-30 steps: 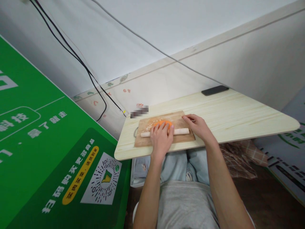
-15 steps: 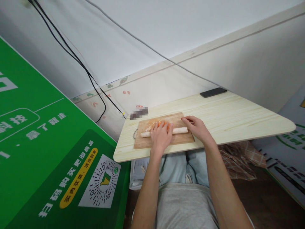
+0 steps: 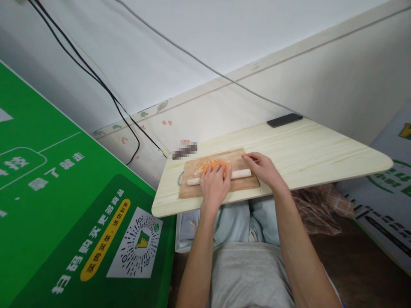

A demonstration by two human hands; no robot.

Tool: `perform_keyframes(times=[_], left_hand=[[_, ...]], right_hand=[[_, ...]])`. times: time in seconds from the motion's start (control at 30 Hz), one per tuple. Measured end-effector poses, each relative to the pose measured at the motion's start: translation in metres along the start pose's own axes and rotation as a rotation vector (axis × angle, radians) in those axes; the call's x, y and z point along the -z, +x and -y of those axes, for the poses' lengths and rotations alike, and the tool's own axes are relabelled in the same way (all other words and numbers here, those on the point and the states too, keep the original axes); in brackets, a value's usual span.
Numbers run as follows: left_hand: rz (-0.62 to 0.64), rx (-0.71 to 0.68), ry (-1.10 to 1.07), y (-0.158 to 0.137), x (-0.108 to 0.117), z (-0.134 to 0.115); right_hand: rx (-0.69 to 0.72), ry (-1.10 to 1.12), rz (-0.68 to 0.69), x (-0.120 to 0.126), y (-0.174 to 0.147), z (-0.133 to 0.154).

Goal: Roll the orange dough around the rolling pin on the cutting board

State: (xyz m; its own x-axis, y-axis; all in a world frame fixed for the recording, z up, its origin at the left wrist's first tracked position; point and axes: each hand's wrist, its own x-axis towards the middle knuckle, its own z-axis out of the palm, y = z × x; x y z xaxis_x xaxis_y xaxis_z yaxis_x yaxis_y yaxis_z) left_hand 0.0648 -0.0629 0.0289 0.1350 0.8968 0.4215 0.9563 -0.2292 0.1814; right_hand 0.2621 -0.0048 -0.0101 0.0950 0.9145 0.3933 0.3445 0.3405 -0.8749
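A pale rolling pin (image 3: 241, 173) lies across the wooden cutting board (image 3: 189, 192). My left hand (image 3: 215, 184) is closed over the pin's middle, its fingers curving past it onto flattened orange dough (image 3: 215, 164). Part of the dough is hidden beneath those fingers. At the board's right side, just beyond the pin's end, my right hand (image 3: 263, 167) has its fingers bent together. Something thin and pale shows by the fingers, too small to name. White crumbs or flour (image 3: 198, 170) speckle the board left of the dough.
The board rests on a light wood-grain table (image 3: 321, 154) against the wall. A black phone (image 3: 284, 120) lies at the back edge. A pixelated dark object (image 3: 185, 150) is at the back left. Black cables (image 3: 115, 100) hang nearby, and a green panel (image 3: 96, 171) stands left.
More orange dough now shows ahead of my left fingers. My right hand stays at the board's right side. The whole view has shifted slightly.
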Motion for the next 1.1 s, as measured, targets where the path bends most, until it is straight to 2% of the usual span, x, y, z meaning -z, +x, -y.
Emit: perform_keyframes(times=[0.27, 0.63, 0.93, 1.1], left_hand=[[0.027, 0.006, 0.0, 0.019, -0.002, 0.001], [-0.019, -0.002, -0.02, -0.009, -0.002, 0.003], [0.016, -0.001, -0.01, 0.018, -0.002, 0.003], [-0.004, -0.021, -0.006, 0.012, -0.003, 0.004]], right_hand=[[0.012, 0.006, 0.01, 0.001, 0.0, 0.001], [-0.005, 0.01, -0.005, -0.001, 0.0, -0.002], [0.015, -0.006, -0.003, -0.001, 0.001, -0.003], [0.01, 0.0, 0.006, 0.0, 0.001, -0.001]])
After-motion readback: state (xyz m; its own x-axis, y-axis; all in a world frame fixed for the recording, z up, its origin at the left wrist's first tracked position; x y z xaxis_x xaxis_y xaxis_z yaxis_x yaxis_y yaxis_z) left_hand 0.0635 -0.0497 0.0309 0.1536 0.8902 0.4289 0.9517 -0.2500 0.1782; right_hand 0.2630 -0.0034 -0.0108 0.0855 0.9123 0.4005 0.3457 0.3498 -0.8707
